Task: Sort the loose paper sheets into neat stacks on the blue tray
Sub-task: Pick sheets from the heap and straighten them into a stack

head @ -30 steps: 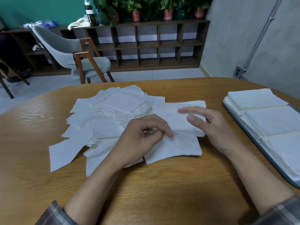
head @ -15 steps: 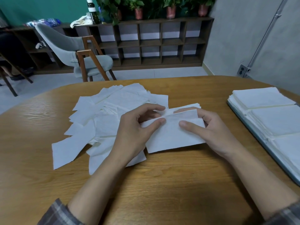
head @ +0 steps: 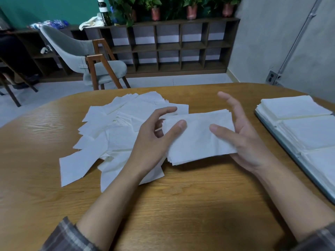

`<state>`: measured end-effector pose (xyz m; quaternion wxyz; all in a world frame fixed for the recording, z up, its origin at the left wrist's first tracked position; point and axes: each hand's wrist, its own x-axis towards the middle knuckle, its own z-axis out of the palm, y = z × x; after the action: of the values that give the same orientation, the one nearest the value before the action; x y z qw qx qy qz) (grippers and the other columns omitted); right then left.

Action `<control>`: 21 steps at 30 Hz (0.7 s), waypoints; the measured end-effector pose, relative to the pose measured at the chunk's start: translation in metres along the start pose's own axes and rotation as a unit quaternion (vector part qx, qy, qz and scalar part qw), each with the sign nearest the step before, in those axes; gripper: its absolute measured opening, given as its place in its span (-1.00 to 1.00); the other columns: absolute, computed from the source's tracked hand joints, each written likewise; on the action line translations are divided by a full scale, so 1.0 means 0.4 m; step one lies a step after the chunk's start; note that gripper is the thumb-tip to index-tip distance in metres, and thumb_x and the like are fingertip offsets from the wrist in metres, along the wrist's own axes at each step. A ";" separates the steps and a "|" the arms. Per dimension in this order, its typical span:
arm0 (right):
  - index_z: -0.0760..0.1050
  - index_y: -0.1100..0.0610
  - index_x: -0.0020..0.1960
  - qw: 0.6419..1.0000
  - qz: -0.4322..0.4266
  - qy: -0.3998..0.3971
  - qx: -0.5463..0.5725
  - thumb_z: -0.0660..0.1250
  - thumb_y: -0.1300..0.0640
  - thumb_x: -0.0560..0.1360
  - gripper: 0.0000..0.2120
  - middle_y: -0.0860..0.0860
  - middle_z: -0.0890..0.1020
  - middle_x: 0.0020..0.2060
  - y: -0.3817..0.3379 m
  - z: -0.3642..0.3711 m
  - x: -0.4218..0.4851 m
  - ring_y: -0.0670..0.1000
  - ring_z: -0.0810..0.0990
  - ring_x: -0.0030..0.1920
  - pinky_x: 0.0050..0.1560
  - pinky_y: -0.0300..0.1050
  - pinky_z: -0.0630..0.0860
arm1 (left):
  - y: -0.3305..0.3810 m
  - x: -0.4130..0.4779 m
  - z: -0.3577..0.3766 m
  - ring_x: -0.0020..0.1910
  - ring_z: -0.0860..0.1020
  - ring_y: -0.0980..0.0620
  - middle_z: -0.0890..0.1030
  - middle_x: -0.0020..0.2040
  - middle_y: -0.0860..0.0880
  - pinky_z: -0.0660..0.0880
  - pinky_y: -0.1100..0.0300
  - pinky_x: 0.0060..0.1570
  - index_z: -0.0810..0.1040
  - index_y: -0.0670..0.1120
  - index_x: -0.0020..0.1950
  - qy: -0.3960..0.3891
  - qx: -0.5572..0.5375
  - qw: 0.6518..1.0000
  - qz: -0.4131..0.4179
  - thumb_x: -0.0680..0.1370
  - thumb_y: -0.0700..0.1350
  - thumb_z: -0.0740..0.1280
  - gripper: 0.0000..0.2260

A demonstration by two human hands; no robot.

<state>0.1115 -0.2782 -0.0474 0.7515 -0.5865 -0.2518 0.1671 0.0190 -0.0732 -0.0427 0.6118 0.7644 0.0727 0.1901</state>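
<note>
Loose white paper sheets (head: 116, 134) lie scattered over one another left of centre on the wooden table. A gathered stack of sheets (head: 197, 138) is held between both hands just right of that pile. My left hand (head: 152, 142) pinches the stack's left end, thumb on top. My right hand (head: 250, 140) holds the right end with its thumb laid on top and its fingers stretched straight past the far edge. The blue tray (head: 299, 161) lies at the right table edge and carries three neat paper stacks (head: 293, 107).
Bare wooden table (head: 190, 205) stretches in front of my hands. Behind the table stand a grey chair (head: 81, 51) and a low dark shelf (head: 172, 46) with potted plants and a bottle on top. A grey wall closes the right side.
Both hands have gathered sheets from the pile into one stack and lifted its far edge. My right fingers have straightened out beyond the stack. The view has shifted slightly.
</note>
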 end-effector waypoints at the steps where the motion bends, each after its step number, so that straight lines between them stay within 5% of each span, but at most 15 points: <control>1: 0.30 -0.29 0.50 0.999 -0.001 0.015 -0.031 0.47 0.25 0.53 -0.29 0.07 0.72 0.10 0.000 -0.001 0.002 0.12 0.73 0.11 -0.03 -0.02 0.69 | 0.002 -0.002 0.001 0.04 0.67 0.22 0.72 0.08 0.14 0.56 0.35 -0.07 0.61 0.17 0.32 -0.013 -0.031 0.999 -0.019 0.57 0.01 0.51 -0.68; 4: 0.36 -0.29 0.44 0.995 0.004 0.002 -0.097 0.53 0.16 0.52 -0.36 0.10 0.70 0.14 0.004 -0.009 0.002 0.13 0.73 0.12 0.01 0.01 0.69 | -0.010 -0.002 0.004 -0.06 0.71 0.15 0.74 0.02 0.07 0.57 0.31 -0.23 0.59 0.14 0.33 0.001 -0.008 1.000 -0.003 0.58 -0.12 0.52 -0.64; 7: 0.67 -0.07 0.25 0.996 0.022 -0.059 -0.062 0.51 0.13 0.47 -0.64 -0.05 0.72 0.13 -0.006 -0.015 -0.005 -0.04 0.69 0.15 0.03 -0.24 0.59 | -0.028 0.001 0.007 0.00 0.67 0.17 0.70 0.08 0.11 0.56 0.33 -0.19 0.57 0.17 0.33 0.019 0.038 0.999 0.023 0.59 -0.09 0.51 -0.65; 9: 0.75 0.00 0.10 0.988 0.016 -0.053 -0.142 0.52 0.20 0.50 -0.80 -0.12 0.75 0.10 -0.005 -0.016 -0.003 -0.17 0.67 0.16 0.06 -0.38 0.52 | -0.035 -0.001 0.010 0.03 0.65 0.21 0.68 0.08 0.14 0.54 0.36 -0.11 0.53 0.17 0.38 0.013 0.078 0.996 0.046 0.60 -0.06 0.50 -0.62; 14: 0.76 -0.02 0.06 0.962 -0.025 0.092 -0.254 0.44 0.34 0.55 -0.71 -0.23 0.75 0.07 0.009 -0.045 0.009 -0.27 0.63 0.17 0.11 -0.53 0.41 | -0.077 0.007 -0.002 0.30 0.53 0.14 0.58 0.27 0.11 0.49 0.21 0.24 0.51 0.03 0.44 0.031 0.295 0.939 0.172 0.61 -0.11 0.46 -0.59; 21: 0.76 -0.13 -0.01 0.938 -0.030 0.177 -0.296 0.40 0.31 0.53 -0.66 -0.30 0.73 0.04 0.037 -0.076 0.022 -0.31 0.60 0.18 0.09 -0.54 0.38 | -0.103 0.025 -0.026 0.22 0.59 -0.06 0.65 0.23 0.05 0.38 0.00 0.20 0.63 0.00 0.27 0.085 0.449 0.875 0.159 0.54 -0.10 0.50 -0.69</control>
<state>0.1366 -0.2939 -0.0658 0.5806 -0.7950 -0.1704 -0.0439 0.0295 -0.0504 -0.0786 0.1562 0.9389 0.0801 0.2961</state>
